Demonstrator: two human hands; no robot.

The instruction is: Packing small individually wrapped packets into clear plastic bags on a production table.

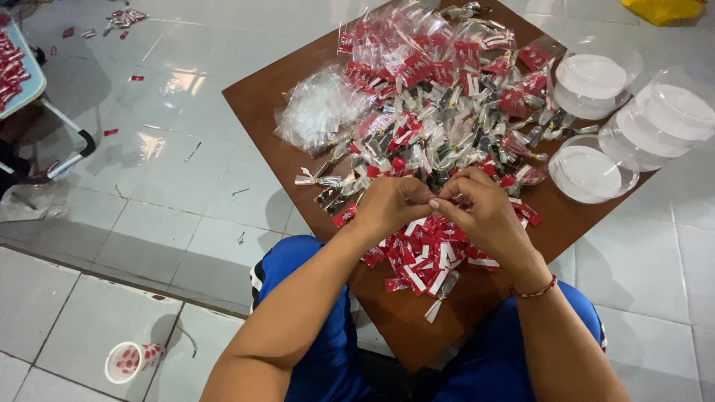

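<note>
My left hand [391, 205] and my right hand [484, 212] meet over a low brown table [257, 104], fingertips pinched together on a small clear-wrapped packet that is mostly hidden between them. Under my hands lies a heap of red-and-white labelled packets [428, 260]. Beyond them spreads a larger pile of clear-wrapped pieces with red tags [439, 112]. A stack of empty clear bags [316, 112] lies at the pile's left side.
Three clear round containers with white lids [592, 171] [596, 78] [670, 112] sit at the table's right edge. A red-dotted paper cup [130, 361] lies on the tiled floor at lower left. Another table edge [22, 67] shows far left. My knees in blue flank the table corner.
</note>
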